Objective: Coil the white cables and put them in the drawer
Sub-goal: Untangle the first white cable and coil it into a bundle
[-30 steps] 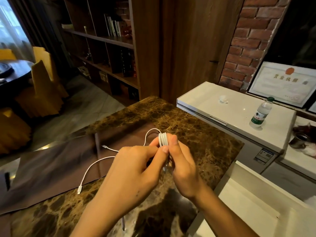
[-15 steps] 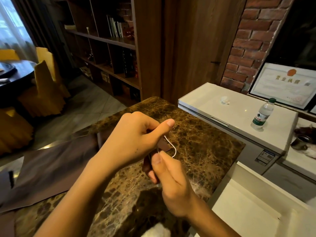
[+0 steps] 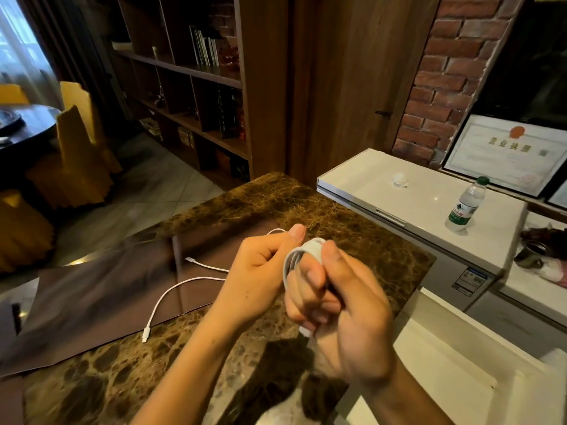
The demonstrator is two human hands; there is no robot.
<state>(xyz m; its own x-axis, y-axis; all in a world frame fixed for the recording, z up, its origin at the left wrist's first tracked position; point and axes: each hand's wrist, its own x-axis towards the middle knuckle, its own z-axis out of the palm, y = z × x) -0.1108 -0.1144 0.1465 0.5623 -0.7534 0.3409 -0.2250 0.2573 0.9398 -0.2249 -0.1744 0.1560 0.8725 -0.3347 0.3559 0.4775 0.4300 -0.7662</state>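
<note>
White cable, wound into several tight loops, sits pinched in the right hand, thumb pressed over the top of the bundle and fingers curled beneath it. The left hand closes its grip on the strand feeding into the coil, thumb tip raised beside the loops. Half a second ago the left hand was swinging over the right with only a thin arc of cable showing; now it has come back down beside the bundle, which is in view again, another turn seemingly laid on (a judgement from the thicker stack, not a count).

Beyond the hands, the uncoiled tail trails across the brown mat on the marbled worktop, its plug lying at the mat's near edge. A second connector rests further back on the mat. Whether that belongs to the same lead or to another cannot be told. The slack looks much as it did a second ago, so several more wraps probably remain before this cable is done.

To the right, a white surface below the worktop edge may be the open drawer, though this is not certain. Further off stands a white chest cabinet carrying a water bottle, with a framed certificate and brick wall behind.
</note>
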